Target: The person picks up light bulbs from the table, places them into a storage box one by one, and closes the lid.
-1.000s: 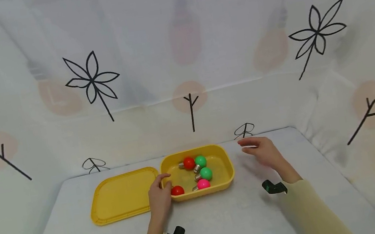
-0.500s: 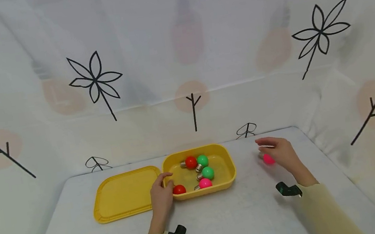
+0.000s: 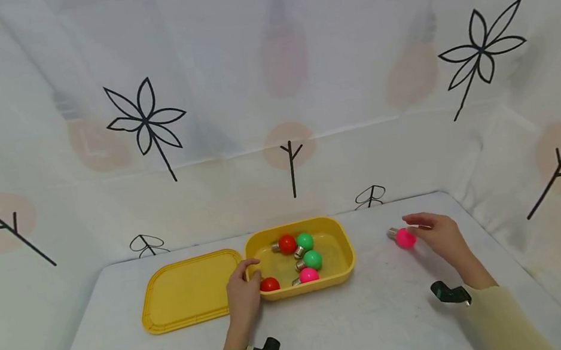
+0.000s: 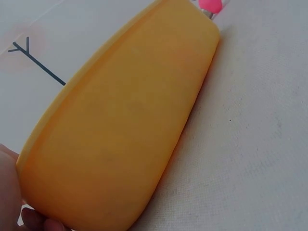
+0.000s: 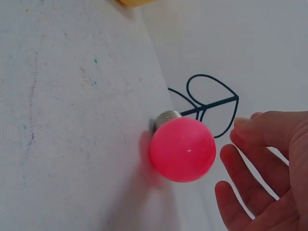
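Note:
My left hand [image 3: 242, 292] grips the left end of a yellow plastic box [image 3: 335, 251], its fingers at the rim. In the left wrist view the box's side wall [image 4: 120, 110] fills much of the picture, with part of the hand at the lower left. Inside lie small round light bulbs with silver screw bases: red bulbs, green bulbs [image 3: 312, 259] and a pink one [image 3: 309, 275]. Another pink bulb [image 5: 183, 149] lies on the table right of the box. Just to its right, my right hand [image 5: 269, 168] holds nothing, fingers spread and loosely bent.
A flat yellow tray [image 3: 191, 291] with a low rim lies left of the box, close to the left hand. White cloth covers the table [image 3: 348, 334]. Behind it hangs a patterned white cloth [image 3: 234, 194].
The right hand has moved to the right, off the pink bulb that it hid before, and the bulb now shows on the table. The left hand stays at the box.

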Tool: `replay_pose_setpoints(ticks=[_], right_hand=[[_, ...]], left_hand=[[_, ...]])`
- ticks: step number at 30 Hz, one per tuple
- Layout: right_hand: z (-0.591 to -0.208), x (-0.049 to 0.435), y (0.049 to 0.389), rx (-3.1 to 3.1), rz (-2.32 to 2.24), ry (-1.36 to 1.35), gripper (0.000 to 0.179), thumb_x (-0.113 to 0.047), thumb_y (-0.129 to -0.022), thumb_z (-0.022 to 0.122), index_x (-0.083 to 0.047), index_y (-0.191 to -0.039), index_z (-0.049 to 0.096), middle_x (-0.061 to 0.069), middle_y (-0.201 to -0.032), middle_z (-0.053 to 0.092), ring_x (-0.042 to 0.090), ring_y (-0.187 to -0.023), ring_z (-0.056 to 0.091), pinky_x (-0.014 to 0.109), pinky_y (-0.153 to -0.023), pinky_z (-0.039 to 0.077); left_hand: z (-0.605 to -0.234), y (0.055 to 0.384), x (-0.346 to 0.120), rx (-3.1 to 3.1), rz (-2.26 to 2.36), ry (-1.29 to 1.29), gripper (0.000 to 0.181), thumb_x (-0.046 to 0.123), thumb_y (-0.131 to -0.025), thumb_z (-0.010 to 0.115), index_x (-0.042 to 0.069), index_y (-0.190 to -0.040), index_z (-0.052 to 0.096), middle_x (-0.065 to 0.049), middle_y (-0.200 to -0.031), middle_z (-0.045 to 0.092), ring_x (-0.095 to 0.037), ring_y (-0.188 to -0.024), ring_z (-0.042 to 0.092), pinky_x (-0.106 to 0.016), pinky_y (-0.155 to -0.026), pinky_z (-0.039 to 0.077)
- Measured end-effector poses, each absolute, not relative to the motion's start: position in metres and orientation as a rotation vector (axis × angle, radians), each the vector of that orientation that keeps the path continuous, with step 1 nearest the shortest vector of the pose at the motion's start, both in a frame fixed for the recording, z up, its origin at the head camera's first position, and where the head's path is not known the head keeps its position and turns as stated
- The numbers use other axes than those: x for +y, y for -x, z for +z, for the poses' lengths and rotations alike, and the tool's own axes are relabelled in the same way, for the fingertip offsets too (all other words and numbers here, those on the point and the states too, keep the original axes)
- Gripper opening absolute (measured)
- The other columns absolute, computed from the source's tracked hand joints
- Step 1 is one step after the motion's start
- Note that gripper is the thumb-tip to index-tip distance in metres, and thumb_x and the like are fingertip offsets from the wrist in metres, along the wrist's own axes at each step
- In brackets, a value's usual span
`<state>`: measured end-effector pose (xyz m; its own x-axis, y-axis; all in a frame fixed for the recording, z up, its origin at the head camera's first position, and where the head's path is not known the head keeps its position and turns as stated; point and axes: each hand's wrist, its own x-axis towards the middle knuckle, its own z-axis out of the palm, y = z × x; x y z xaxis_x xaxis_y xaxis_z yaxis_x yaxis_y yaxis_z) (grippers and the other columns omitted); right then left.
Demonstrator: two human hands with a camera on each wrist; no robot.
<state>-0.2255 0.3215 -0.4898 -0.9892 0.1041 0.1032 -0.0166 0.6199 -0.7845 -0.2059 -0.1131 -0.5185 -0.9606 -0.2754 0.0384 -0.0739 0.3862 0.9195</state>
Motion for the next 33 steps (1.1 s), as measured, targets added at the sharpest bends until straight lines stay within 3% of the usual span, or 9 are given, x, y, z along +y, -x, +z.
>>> replay_pose_setpoints(ticks=[2,4,9,15,23,33], right_hand=[[-0.492,0.323,0.224,-2.704,1.295,0.066,0.034,-0.013,-0.096,0.063,-0.001,-0.128,0.065,0.021,-0.127,0.063,0.038,-0.119,0.056,0.031,-0.09,0.053],[-0.494,0.324,0.224,-2.706,1.286,0.059,0.034,-0.014,-0.096,0.064,-0.001,-0.127,0.065,0.022,-0.127,0.064,0.038,-0.119,0.056,0.031,-0.09,0.053],[-0.5,0.327,0.221,-2.72,1.306,0.065,0.037,-0.017,-0.096,0.065,0.001,-0.128,0.064,0.023,-0.129,0.062,0.04,-0.123,0.053,0.051,-0.097,0.048],[-0.508,0.328,0.22,-2.722,1.343,0.097,0.04,-0.021,-0.097,0.065,0.002,-0.13,0.063,0.024,-0.131,0.06,0.041,-0.125,0.051,0.053,-0.099,0.045],[-0.511,0.323,0.217,-2.729,1.377,0.118,0.046,-0.025,-0.096,0.068,0.004,-0.131,0.061,0.026,-0.132,0.058,0.042,-0.127,0.048,0.054,-0.101,0.044],[-0.517,0.321,0.219,-2.756,1.379,0.123,0.05,-0.024,-0.093,0.071,0.002,-0.134,0.059,0.026,-0.134,0.056,0.044,-0.123,0.052,0.054,-0.098,0.046]], left_hand=[[-0.519,0.206,-0.113,-2.456,-1.614,-0.313,0.021,0.01,-0.093,0.062,0.012,-0.112,0.071,-0.011,-0.128,0.062,-0.028,-0.11,0.052,-0.049,-0.103,0.044],[-0.519,0.206,-0.114,-2.456,-1.613,-0.311,0.021,0.01,-0.093,0.062,0.012,-0.112,0.071,-0.011,-0.125,0.062,-0.028,-0.106,0.052,-0.047,-0.098,0.046],[-0.521,0.206,-0.114,-2.468,-1.595,-0.307,0.021,0.01,-0.093,0.061,0.013,-0.111,0.071,-0.01,-0.121,0.062,-0.026,-0.1,0.051,-0.041,-0.088,0.046],[-0.522,0.207,-0.114,-2.47,-1.59,-0.304,0.021,0.011,-0.093,0.062,0.013,-0.111,0.071,-0.011,-0.114,0.063,-0.025,-0.093,0.05,-0.037,-0.077,0.043],[-0.522,0.207,-0.114,-2.462,-1.6,-0.302,0.021,0.011,-0.093,0.061,0.012,-0.111,0.071,-0.012,-0.125,0.062,-0.028,-0.105,0.052,-0.047,-0.098,0.046],[-0.522,0.207,-0.114,-2.462,-1.602,-0.311,0.021,0.011,-0.093,0.061,0.013,-0.111,0.071,-0.011,-0.123,0.062,-0.027,-0.103,0.052,-0.045,-0.096,0.047]])
